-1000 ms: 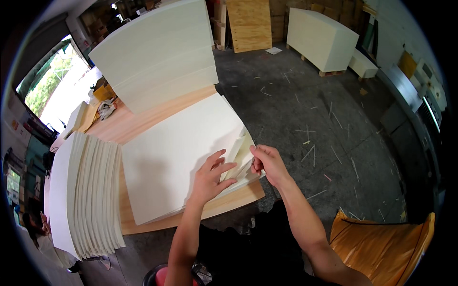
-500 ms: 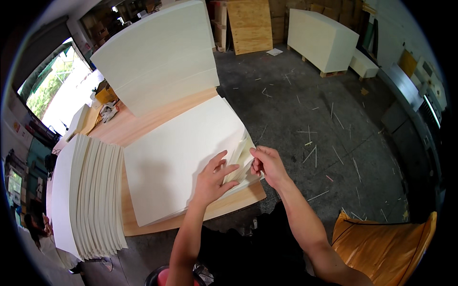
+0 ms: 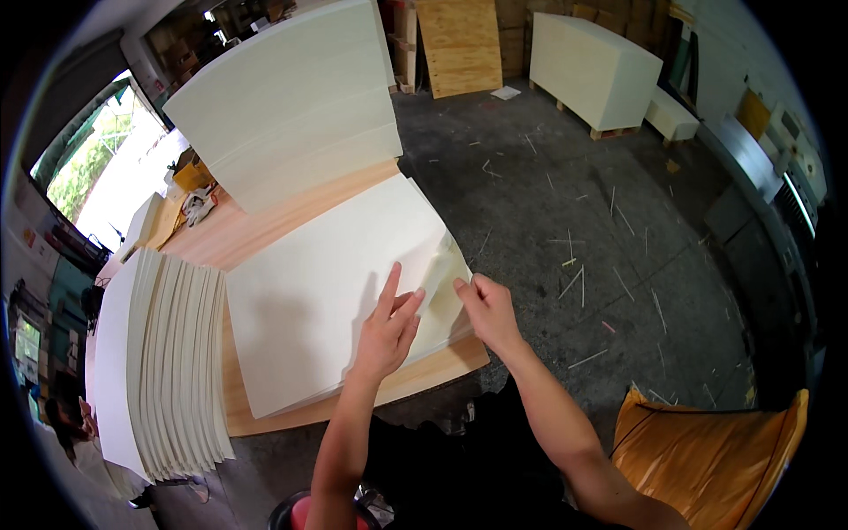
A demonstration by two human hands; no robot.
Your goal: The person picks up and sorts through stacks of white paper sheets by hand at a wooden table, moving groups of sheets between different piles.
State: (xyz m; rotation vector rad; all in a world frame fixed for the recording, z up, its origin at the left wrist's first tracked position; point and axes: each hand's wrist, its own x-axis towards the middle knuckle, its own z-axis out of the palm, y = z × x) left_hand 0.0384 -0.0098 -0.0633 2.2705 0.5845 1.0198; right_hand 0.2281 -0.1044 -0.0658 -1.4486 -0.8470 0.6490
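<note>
A low pile of large white paper sheets (image 3: 300, 274) lies at an angle on the wooden table (image 3: 353, 411) in front of me. Its near right corner is curled up, showing a creamy underside (image 3: 444, 300). My right hand (image 3: 490, 315) is closed, thumb against fingers, on the edge of that lifted corner; how many sheets it pinches I cannot tell. My left hand (image 3: 385, 336) is over the top sheet just left of the curl, fingers spread, with fingertips close to the bent paper.
A fanned stack of paper (image 3: 177, 362) sits at the table's left. Behind rises a tall white stack (image 3: 291, 106). Gloves (image 3: 200, 205) lie at the far left. Paper strips (image 3: 574, 287) litter the floor, and an orange-brown cover (image 3: 707, 459) is at lower right.
The curled corner, earlier bunched in several layers between my hands, now bends in one broad smooth curve. My left fingers have straightened and moved slightly up and left.
</note>
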